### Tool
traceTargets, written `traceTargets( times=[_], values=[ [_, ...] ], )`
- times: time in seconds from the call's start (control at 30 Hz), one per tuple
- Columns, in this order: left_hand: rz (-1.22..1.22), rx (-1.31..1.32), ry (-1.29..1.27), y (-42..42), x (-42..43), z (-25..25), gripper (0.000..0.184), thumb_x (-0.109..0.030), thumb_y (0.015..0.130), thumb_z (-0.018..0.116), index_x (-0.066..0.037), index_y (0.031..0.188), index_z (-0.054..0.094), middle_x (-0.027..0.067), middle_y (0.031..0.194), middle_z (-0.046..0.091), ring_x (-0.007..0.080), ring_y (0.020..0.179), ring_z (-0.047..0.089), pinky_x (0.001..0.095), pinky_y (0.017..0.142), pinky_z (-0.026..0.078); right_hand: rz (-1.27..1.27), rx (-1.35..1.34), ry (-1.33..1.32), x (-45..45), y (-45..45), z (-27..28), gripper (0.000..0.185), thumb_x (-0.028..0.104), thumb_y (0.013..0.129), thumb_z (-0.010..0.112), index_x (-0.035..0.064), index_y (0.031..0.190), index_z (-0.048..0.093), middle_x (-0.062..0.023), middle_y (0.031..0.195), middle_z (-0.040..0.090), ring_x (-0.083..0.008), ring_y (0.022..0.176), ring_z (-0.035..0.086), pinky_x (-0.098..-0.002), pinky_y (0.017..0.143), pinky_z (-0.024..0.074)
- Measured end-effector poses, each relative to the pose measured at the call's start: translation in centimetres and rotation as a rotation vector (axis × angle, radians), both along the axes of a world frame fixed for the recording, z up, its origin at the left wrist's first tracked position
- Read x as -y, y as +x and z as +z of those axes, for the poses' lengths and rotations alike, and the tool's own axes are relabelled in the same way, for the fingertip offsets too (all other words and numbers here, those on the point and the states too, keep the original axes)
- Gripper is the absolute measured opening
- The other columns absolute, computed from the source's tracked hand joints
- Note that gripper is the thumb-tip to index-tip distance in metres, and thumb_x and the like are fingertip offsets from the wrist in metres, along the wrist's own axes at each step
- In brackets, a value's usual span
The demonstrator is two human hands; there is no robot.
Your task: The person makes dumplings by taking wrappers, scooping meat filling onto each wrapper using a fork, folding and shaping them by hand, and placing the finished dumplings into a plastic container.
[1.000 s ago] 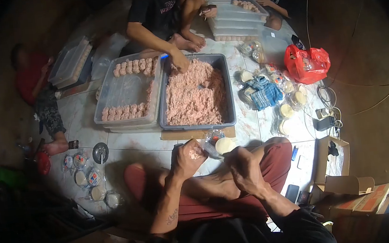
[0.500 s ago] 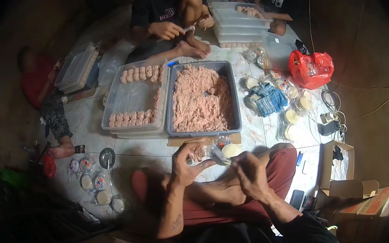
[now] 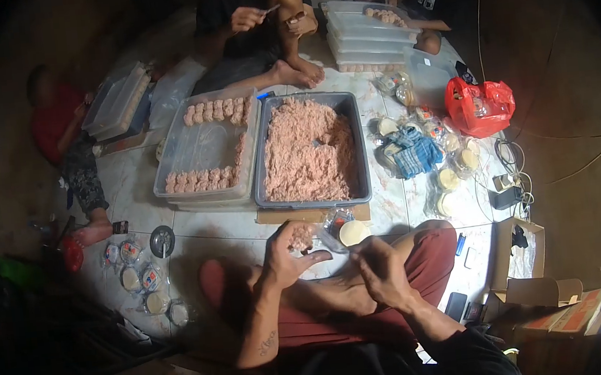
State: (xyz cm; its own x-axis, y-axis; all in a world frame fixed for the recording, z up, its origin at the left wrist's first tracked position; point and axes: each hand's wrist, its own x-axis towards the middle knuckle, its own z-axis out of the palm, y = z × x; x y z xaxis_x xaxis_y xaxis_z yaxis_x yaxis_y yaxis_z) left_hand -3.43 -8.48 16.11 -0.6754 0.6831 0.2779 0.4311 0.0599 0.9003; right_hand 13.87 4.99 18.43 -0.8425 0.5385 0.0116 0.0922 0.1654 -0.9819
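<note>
My left hand (image 3: 287,257) is curled around a lump of pink minced filling (image 3: 300,241), thumb pointing right. My right hand (image 3: 385,272) is closed on a thin flat spatula (image 3: 331,241), whose blurred blade points up and left towards my left hand. Just beyond my right hand lies a stack of round pale wrappers (image 3: 354,233) beside a clear plastic packet. In front of me stands a grey tub (image 3: 364,145) heaped with pink minced filling. Left of it, a clear plastic tray (image 3: 199,150) holds rows of shaped pink pieces along its edges.
More wrapper packs lie left (image 3: 156,302) and right (image 3: 448,180), near a blue checked cloth (image 3: 413,153) and a red plastic bag (image 3: 481,105). Cables and a power adapter (image 3: 508,198) are at far right. A co-worker (image 3: 248,19) sits opposite; others sit behind stacked trays (image 3: 365,33).
The spatula blade has tilted upward, away from my lap. My left hand still cups the filling. The co-worker opposite has raised a thin tool and shifted their hands.
</note>
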Motion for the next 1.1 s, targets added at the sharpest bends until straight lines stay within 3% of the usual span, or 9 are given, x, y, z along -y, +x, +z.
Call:
traceTargets(
  times=[0.07,0.13,0.33,0.4,0.53,0.8,0.87,0.93,1.1],
  values=[
    [-0.082,-0.026,0.129,-0.2,0.1,0.1,0.039,-0.024,0.077,0.089,-0.003,0.086,0.058,0.0137,0.07,0.063,0.018,0.061,0.06,0.0344,0.06,0.05,-0.033,0.007,-0.031,0.2,-0.3,0.6,0.012,0.001,0.089,0.067,-0.0046,0.096,0.058,-0.02,0.085,0.063,-0.0301,0.077,0.063,-0.0374,0.073,0.0508],
    [-0.052,0.028,-0.251,0.1,-0.5,-1.1,0.039,-0.024,0.075,0.09,-0.003,0.087,0.059,0.0102,0.07,0.063,0.0177,0.063,0.057,0.033,0.063,0.05,0.186,0.023,0.272,0.4,-0.5,-0.1,0.003,-0.001,0.097,0.057,-0.0028,0.099,0.056,-0.0089,0.086,0.062,-0.0145,0.082,0.059,-0.0294,0.074,0.0495],
    [-0.199,0.054,-0.06,-0.6,-0.1,-1.5,0.03,-0.014,0.074,0.089,-0.003,0.085,0.063,0.0056,0.074,0.066,0.0117,0.07,0.059,0.0282,0.067,0.05,-0.062,0.005,0.134,0.1,-0.4,-1.0,0.011,0.003,0.092,0.065,-0.0039,0.093,0.057,-0.0215,0.081,0.063,-0.0334,0.074,0.063,-0.0417,0.069,0.0494],
    [0.006,0.016,-0.318,0.1,-1.4,-2.0,0.03,-0.011,0.073,0.088,-0.003,0.087,0.063,0.0021,0.078,0.066,0.0104,0.075,0.061,0.027,0.07,0.051,0.054,-0.05,0.289,0.6,-1.0,-1.6,0.012,0.005,0.092,0.066,-0.0038,0.094,0.058,-0.019,0.078,0.061,-0.0284,0.07,0.059,-0.0377,0.067,0.0488],
    [-0.117,0.202,-0.048,-1.1,0.5,-1.8,0.03,-0.007,0.073,0.087,-0.003,0.09,0.063,0.0014,0.079,0.066,0.0081,0.074,0.06,0.0271,0.066,0.051,-0.11,-0.087,-0.037,0.5,-0.5,0.5,0.009,0.004,0.097,0.063,-0.004,0.097,0.059,-0.008,0.079,0.062,-0.013,0.077,0.056,-0.0311,0.071,0.0496],
    [-0.15,0.147,-0.02,-0.5,-0.2,-0.2,0.034,-0.011,0.072,0.088,-0.003,0.094,0.065,0.0078,0.085,0.069,0.0097,0.076,0.062,0.0286,0.068,0.051,-0.062,0.06,-0.062,-0.2,-0.2,-0.2,0.009,0.004,0.097,0.062,-0.0036,0.097,0.059,-0.0112,0.083,0.065,-0.015,0.077,0.058,-0.0325,0.071,0.0497],
    [-0.131,-0.049,-0.011,-0.9,-0.6,-2.9,0.033,-0.015,0.073,0.089,-0.002,0.091,0.065,0.0122,0.086,0.07,0.0115,0.078,0.064,0.0295,0.069,0.051,0.167,0.121,0.244,-0.3,-0.6,-0.4,0.006,0.002,0.096,0.06,-0.0034,0.098,0.059,-0.0109,0.082,0.063,-0.0136,0.079,0.057,-0.0316,0.071,0.049],
    [-0.064,0.053,-0.36,-0.5,-1.0,-2.1,0.032,-0.018,0.074,0.09,-0.003,0.089,0.066,0.0149,0.086,0.069,0.0129,0.079,0.064,0.0299,0.072,0.052,0.176,0.07,0.3,-0.5,-0.7,-1.1,0.004,-0.001,0.095,0.058,-0.0031,0.097,0.059,-0.0079,0.082,0.062,-0.0119,0.082,0.056,-0.0304,0.071,0.0482],
    [-0.202,0.171,0.031,-1.1,0.6,-1.3,0.037,-0.018,0.072,0.092,-0.002,0.092,0.066,0.0033,0.084,0.069,0.0091,0.079,0.062,0.0275,0.07,0.052,-0.013,0.006,-0.008,-1.1,-0.4,1.5,0.008,0.006,0.099,0.06,-0.002,0.099,0.059,-0.0024,0.081,0.058,-0.0083,0.075,0.05,-0.0257,0.066,0.0429]
  ],
)
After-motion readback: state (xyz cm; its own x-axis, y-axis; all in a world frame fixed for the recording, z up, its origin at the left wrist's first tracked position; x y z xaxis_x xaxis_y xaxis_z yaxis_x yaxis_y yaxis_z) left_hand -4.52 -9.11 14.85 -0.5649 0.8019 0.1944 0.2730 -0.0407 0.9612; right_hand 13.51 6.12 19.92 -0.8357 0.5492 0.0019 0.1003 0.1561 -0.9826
